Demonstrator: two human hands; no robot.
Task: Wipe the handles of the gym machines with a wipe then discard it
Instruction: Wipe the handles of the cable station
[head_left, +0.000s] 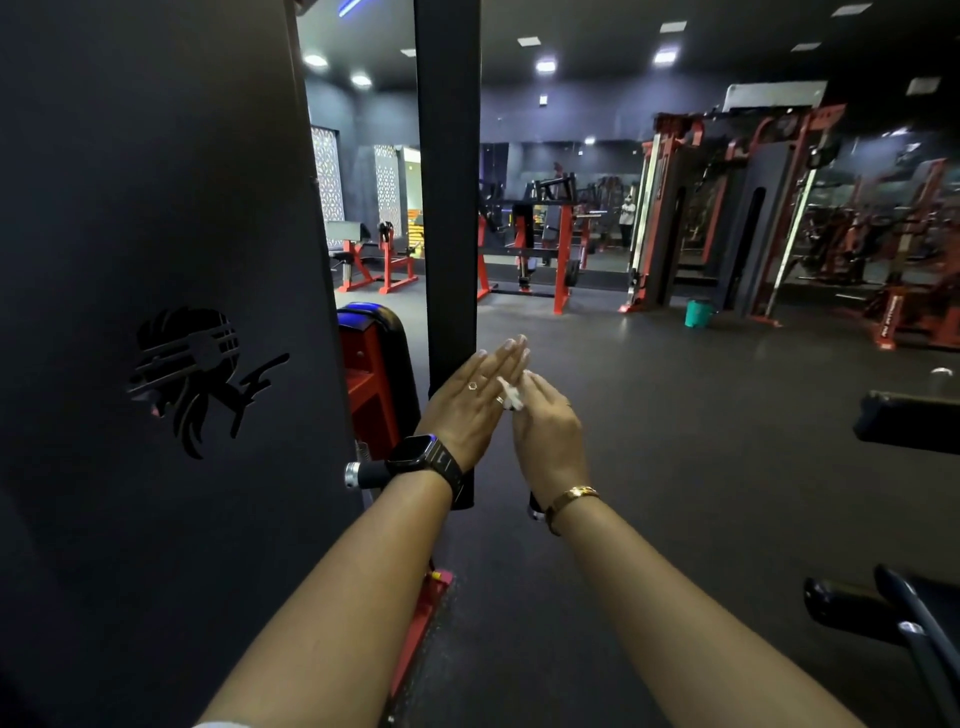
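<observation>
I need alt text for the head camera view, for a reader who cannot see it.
Two bare hands, the left hand and right hand, are held close together with a small white wipe between them, beside a black machine panel; red gym machines stand behind.

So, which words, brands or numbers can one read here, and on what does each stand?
"F" (probably): cut into the black machine panel, beside a head-shaped emblem.
White lettering on the red machine frame, far right: too blurred to read.
Smartwatch: dark, nothing readable.
</observation>
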